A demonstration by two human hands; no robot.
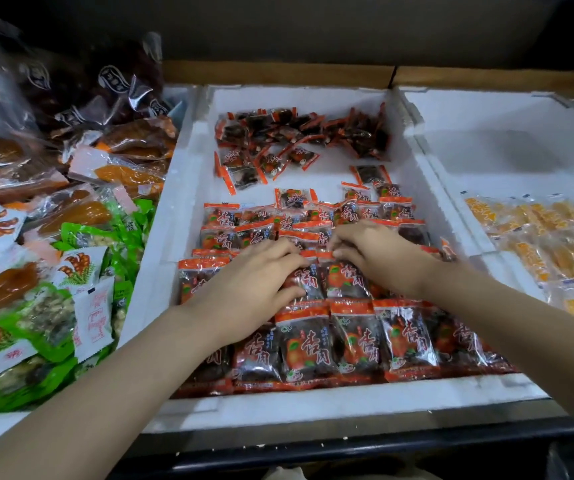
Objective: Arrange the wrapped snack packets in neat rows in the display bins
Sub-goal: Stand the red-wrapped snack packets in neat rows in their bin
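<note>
A white foam bin (pixel 313 400) in the middle holds red-and-black wrapped snack packets. Rows of them (pixel 358 341) lie side by side in the near half, and a loose heap (pixel 299 133) sits at the far end. My left hand (pixel 250 285) rests palm down on the packets in the middle rows, fingers extended rightward over one packet (pixel 304 282). My right hand (pixel 379 254) lies just right of it, fingertips curled and pinching the top edge of a packet (pixel 342 277). The two hands nearly touch.
A bin on the left holds green, white and orange snack packs (pixel 53 254), with dark bags behind. On the right, another white foam bin (pixel 486 140) holds yellow packets (pixel 555 244) in its near part. A wooden ledge (pixel 278 72) runs behind.
</note>
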